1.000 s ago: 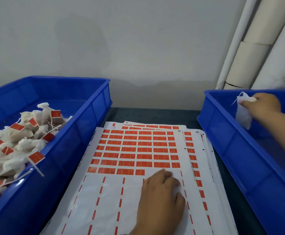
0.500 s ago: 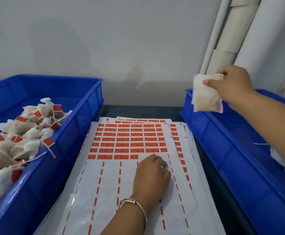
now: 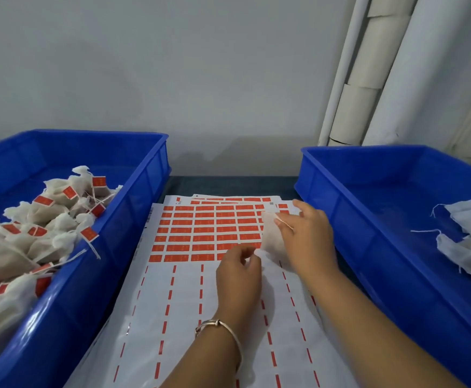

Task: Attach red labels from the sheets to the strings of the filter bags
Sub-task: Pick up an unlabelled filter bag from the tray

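The filter bag [image 3: 270,236] lies on the right part of the label sheet [image 3: 200,303], over the right end of the block of red labels [image 3: 200,231], with its long axis running near to far. The right hand [image 3: 304,242] rests on it from the right, and its fingers [image 3: 282,224] seem to pinch the bag's upper edge, where a thin pale string [image 3: 286,225] shows across the fingertips; how the string lies beyond that is too small to tell. The left hand [image 3: 238,271] sits just to the near left of the bag, its fingers curled together at the near edge of the label block; whether a label is already caught between them cannot be told.

The coming move turns on this: the string lies to the far right of the left hand's fingertips, close by, so the left hand is the nearer one to carry a label across, while the right hand steadies the bag.

Outward, the left blue bin [image 3: 133,219] holds a heap of labelled bags [image 3: 46,228], and the right blue bin [image 3: 340,219] holds a few unlabelled bags [image 3: 469,239], well apart from the work.
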Motion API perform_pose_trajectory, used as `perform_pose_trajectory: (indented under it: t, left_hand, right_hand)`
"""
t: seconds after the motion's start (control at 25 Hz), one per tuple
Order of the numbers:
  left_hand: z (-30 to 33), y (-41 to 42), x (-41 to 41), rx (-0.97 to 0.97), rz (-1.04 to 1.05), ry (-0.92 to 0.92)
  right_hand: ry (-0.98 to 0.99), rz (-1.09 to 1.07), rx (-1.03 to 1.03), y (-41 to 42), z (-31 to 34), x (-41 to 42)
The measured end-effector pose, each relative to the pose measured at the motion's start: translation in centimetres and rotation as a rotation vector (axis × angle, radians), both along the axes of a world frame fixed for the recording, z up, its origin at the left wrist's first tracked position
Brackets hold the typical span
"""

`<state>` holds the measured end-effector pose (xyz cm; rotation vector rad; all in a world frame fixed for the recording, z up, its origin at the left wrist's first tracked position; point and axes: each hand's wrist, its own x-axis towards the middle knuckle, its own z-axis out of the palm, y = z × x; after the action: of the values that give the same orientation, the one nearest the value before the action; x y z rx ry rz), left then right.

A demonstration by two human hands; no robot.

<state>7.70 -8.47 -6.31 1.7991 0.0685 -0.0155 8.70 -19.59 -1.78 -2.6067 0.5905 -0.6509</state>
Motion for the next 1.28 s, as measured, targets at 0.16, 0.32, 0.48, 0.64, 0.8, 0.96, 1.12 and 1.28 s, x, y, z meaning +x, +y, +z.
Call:
perform_pose_trajectory:
  t: [0.16,0.32,0.48,0.64,0.8,0.96,1.12,1.28]
  left_hand:
    - [2.3,0.9,1.1,-0.067,-0.165,0.174]
    - [3.8,3.5,1.4,0.064,-0.263,0.023]
    - [3.3,5.5,0.1,-0.006,-0.147,-0.058]
    - [2.8,6.5,0.1,-0.125,-0.009,0.016]
    - [2.8,7.3,0.7,-0.206,0.052,0.067]
    - [2.7,7.2,0.0,-0.157,-0.054,0.055]
    - [3.3,7.1,-1.1,0.042,-0.291,-0.105]
    - [3.4,6.3,-1.1,0.118,-0.276,-0.096]
  right_hand:
    - [-0.327,0.115,0.196,1.2,-0.4,-1.4]
    - [-0.133,0.231,0.551,2.0,-0.7,-2.2]
    - [-0.1,0.468,0.587,2.9,-0.8,-3.5]
    - [-0.053,0.528,0.614,2.2,-1.4,-4.0]
    - [-0.093,0.518,0.825,2.1,-2.0,-3.9]
    - [-0.1,0.484,0.959,2.6,-1.8,-3.9]
    - [-0.08,0.493,1.078,3.2,-1.9,-4.1]
    - [-0.097,0.496,1.092,3.3,-1.9,-4.0]
